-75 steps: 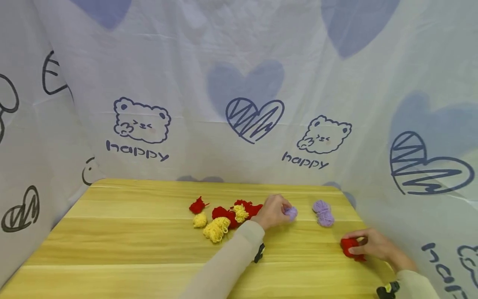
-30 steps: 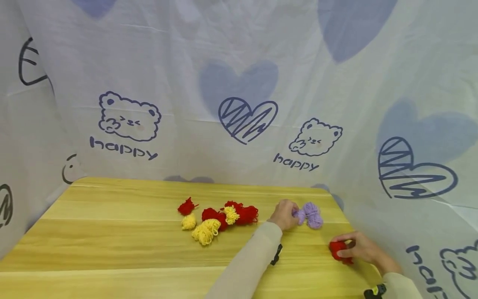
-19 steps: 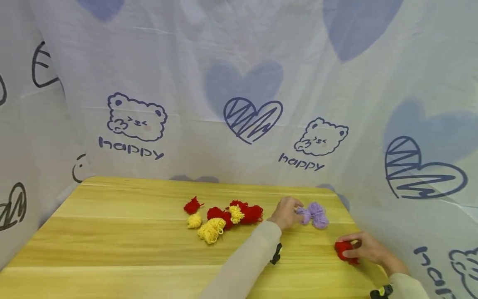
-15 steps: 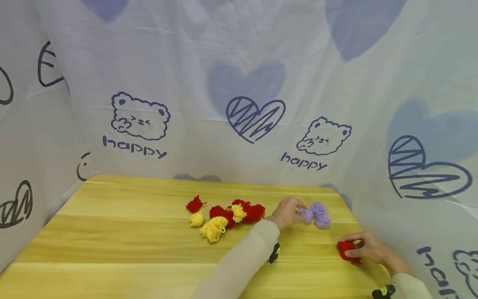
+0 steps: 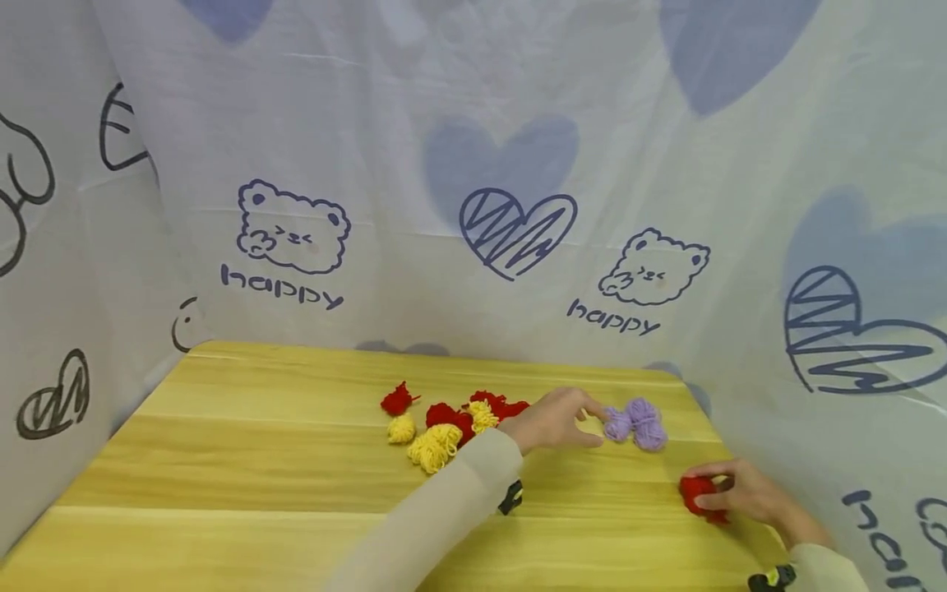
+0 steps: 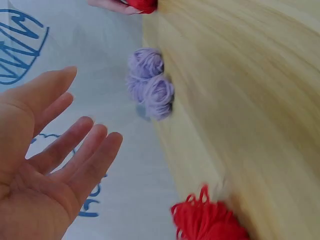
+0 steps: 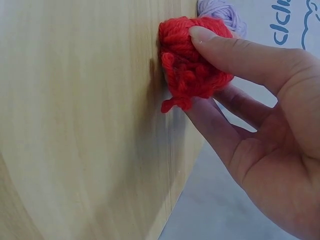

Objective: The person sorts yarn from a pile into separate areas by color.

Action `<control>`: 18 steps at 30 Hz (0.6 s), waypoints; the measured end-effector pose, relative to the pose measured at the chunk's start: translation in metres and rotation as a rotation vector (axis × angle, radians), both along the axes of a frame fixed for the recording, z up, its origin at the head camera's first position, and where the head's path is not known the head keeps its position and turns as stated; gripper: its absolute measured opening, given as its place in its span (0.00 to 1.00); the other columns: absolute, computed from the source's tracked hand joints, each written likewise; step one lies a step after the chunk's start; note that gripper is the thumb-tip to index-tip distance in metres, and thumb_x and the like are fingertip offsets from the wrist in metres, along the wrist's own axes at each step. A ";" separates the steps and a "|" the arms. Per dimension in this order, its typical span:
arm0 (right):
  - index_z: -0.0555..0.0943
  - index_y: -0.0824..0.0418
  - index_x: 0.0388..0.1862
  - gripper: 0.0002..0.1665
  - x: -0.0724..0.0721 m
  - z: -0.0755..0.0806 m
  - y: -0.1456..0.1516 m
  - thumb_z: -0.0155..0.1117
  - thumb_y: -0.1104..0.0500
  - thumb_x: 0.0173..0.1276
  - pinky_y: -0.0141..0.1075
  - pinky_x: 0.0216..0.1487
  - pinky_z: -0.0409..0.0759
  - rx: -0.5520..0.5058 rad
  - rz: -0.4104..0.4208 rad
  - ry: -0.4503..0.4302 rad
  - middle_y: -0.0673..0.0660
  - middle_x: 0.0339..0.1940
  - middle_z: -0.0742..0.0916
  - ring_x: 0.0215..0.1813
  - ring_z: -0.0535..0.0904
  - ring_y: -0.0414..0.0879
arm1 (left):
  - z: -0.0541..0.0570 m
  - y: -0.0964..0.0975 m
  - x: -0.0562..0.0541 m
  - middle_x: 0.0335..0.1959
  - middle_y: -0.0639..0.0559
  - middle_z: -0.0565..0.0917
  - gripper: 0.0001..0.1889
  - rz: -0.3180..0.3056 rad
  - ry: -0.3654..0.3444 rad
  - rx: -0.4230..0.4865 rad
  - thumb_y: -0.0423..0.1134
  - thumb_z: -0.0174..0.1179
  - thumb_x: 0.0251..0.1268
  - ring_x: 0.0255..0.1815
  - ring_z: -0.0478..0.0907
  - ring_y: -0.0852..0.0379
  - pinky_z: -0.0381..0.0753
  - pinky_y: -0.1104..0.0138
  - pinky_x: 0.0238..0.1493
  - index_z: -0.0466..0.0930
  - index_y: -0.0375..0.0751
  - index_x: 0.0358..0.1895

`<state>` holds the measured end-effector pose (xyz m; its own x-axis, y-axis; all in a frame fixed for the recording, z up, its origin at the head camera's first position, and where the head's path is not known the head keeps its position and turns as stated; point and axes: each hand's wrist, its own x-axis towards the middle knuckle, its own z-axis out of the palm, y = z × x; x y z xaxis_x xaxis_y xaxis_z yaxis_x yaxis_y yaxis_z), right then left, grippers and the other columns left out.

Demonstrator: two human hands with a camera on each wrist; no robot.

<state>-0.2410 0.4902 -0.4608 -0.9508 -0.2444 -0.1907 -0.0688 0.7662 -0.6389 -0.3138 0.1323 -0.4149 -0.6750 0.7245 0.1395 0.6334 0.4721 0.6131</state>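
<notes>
My left hand (image 5: 556, 419) hovers with spread fingers just left of two lilac yarn bundles, holding nothing. The smaller lilac yarn ball (image 5: 617, 423) lies against the larger lilac yarn skein (image 5: 647, 424) at the table's back right. In the left wrist view both lilac bundles sit beyond the loose fingertips (image 6: 114, 142). Nearer the right edge, my right hand (image 5: 750, 493) pinches a red yarn ball (image 7: 192, 57) between thumb and fingers, low over the wood. A short loose strand hangs from that ball in the right wrist view.
Left of my left hand lies a cluster of yarn: red bundles (image 5: 444, 418), a big yellow skein (image 5: 434, 448), a small yellow ball (image 5: 401, 428) and a lone red one (image 5: 397, 400). My left forearm partly overlaps it. A printed curtain (image 5: 399, 312) borders the wooden table (image 5: 244, 469).
My left hand brought the small lilac ball rightward against the lilac skein, let go and drew back left with fingers spread. The right hand still holds the red ball in place.
</notes>
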 end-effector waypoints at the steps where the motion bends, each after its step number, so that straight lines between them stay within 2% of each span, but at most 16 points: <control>1: 0.81 0.79 0.58 0.27 -0.001 0.000 -0.001 0.74 0.63 0.65 0.33 0.38 0.86 -0.005 0.006 0.004 0.76 0.52 0.86 0.42 0.85 0.48 | 0.002 -0.005 0.001 0.62 0.60 0.86 0.18 -0.011 0.013 -0.013 0.44 0.71 0.66 0.57 0.84 0.57 0.82 0.74 0.54 0.87 0.53 0.59; 6: 0.79 0.81 0.58 0.28 -0.002 0.000 -0.002 0.73 0.64 0.65 0.33 0.37 0.86 -0.017 0.024 0.002 0.77 0.52 0.86 0.41 0.86 0.46 | 0.010 -0.029 0.007 0.61 0.58 0.86 0.19 -0.077 0.038 -0.065 0.45 0.70 0.67 0.57 0.84 0.55 0.82 0.74 0.54 0.87 0.51 0.60; 14: 0.78 0.83 0.58 0.28 -0.001 0.003 -0.004 0.72 0.64 0.67 0.33 0.37 0.86 -0.015 0.050 0.003 0.76 0.51 0.86 0.39 0.85 0.43 | 0.016 -0.066 0.017 0.59 0.56 0.86 0.18 -0.094 0.086 -0.101 0.48 0.70 0.68 0.53 0.83 0.60 0.81 0.74 0.54 0.87 0.52 0.59; 18: 0.78 0.83 0.59 0.29 -0.002 0.003 -0.006 0.73 0.63 0.65 0.33 0.37 0.86 -0.006 0.033 -0.008 0.77 0.51 0.86 0.41 0.86 0.47 | 0.019 -0.083 0.022 0.58 0.56 0.86 0.18 -0.083 0.097 -0.107 0.49 0.70 0.67 0.51 0.81 0.61 0.81 0.73 0.55 0.87 0.52 0.59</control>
